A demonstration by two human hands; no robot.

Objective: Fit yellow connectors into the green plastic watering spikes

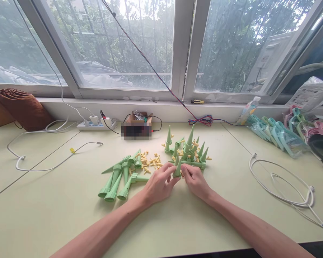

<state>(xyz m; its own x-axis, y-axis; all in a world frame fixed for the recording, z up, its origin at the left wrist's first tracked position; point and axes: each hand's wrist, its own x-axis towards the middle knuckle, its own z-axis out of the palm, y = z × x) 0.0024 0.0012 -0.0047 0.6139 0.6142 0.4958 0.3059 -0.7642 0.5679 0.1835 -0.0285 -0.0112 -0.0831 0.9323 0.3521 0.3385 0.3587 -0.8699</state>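
My left hand [161,182] is closed around a green plastic watering spike [178,169], its pointed end up. At the spike's right side, my right hand [196,178] pinches a small yellow valve [182,174], mostly hidden by the fingers. Just beyond both hands, several green spikes with yellow valves [188,143] stand or lie in a cluster. Loose green spikes [113,184] lie in a pile left of my left hand. Between the two groups is a small heap of loose yellow valves [154,162].
A power strip [97,125] and a small cardboard box [136,117] sit by the window ledge. White cables [40,168] spread over the left; another white cable [282,200] coils at right. Bagged plastic hangers [278,134] and a bottle [249,109] are at the back right.
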